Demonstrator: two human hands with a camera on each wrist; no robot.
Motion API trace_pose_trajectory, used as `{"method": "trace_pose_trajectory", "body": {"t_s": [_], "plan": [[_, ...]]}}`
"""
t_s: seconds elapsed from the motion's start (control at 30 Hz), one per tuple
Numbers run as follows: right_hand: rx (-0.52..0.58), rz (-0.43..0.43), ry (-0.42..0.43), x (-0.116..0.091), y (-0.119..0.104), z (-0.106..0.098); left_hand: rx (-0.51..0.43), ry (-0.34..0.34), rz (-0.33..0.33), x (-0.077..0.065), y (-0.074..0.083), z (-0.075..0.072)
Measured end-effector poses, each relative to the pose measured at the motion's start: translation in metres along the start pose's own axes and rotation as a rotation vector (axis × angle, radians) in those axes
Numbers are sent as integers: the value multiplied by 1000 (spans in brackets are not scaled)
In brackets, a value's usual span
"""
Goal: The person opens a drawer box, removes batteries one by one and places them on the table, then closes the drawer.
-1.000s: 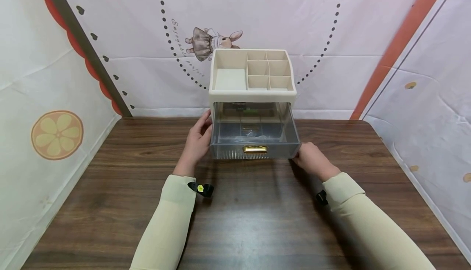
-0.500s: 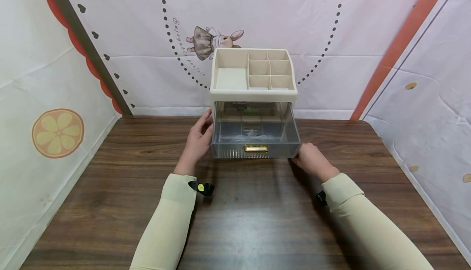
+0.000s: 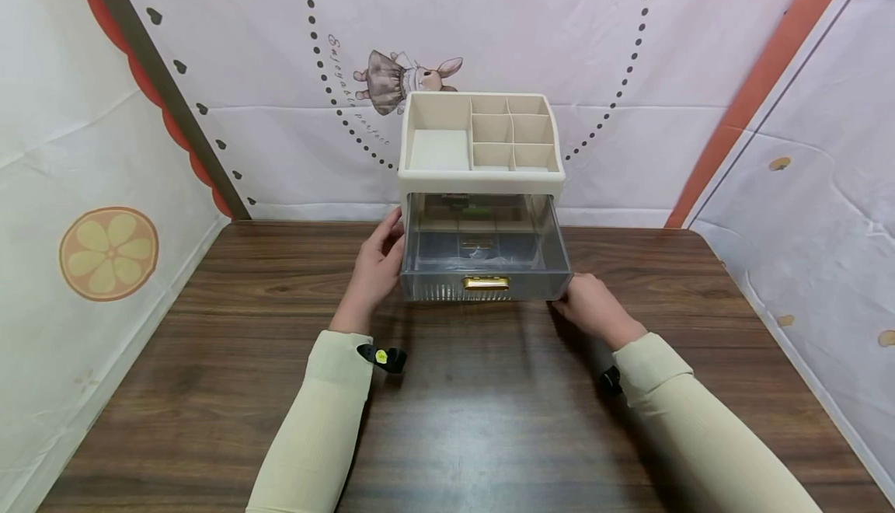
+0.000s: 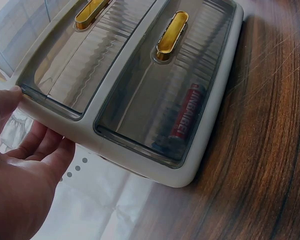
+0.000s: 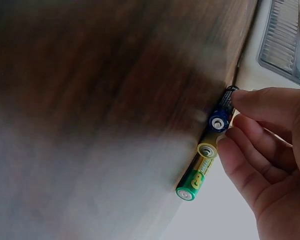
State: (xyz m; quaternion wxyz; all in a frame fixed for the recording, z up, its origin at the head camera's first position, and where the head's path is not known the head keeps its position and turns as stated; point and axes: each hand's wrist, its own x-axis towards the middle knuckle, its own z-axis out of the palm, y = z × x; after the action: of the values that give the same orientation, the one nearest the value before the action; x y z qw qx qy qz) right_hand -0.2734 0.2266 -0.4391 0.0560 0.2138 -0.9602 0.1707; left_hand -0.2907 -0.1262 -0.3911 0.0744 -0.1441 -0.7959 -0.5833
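A cream desk organizer (image 3: 482, 182) stands at the back of the table, its clear top drawer (image 3: 433, 289) pulled out. My left hand (image 3: 375, 270) grips the organizer's left side, thumb on the front edge and fingers behind it in the left wrist view. My right hand (image 3: 593, 307) is low by the right side, under the drawer's front corner. In the right wrist view its thumb and fingers pinch a blue-and-black battery (image 5: 225, 110). Close by are a gold-ended battery (image 5: 207, 150) and a green-and-gold battery (image 5: 192, 182). The head view hides these batteries.
Two lower drawers with gold handles (image 4: 172, 36) are closed. A red cylinder with white lettering (image 4: 189, 111) shows through the lowest one. Open compartments (image 3: 440, 149) form the organizer's top. A printed cloth (image 3: 531, 31) hangs right behind the brown wooden table (image 3: 461, 420).
The right hand and wrist have shifted very slightly down and toward the person. The left hand, organizer and pulled-out drawer stay where they were.
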Motion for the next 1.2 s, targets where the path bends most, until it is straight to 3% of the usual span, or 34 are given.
{"method": "trace_pose_trajectory", "body": {"t_s": [0.53,1.2], "plan": [[-44,-24,83,-8,-12,-17,-1,-2,-1,0,3,0],[7,-141,471,-38,-50,-55,-8,-2,-22,-1,2,0]]}}
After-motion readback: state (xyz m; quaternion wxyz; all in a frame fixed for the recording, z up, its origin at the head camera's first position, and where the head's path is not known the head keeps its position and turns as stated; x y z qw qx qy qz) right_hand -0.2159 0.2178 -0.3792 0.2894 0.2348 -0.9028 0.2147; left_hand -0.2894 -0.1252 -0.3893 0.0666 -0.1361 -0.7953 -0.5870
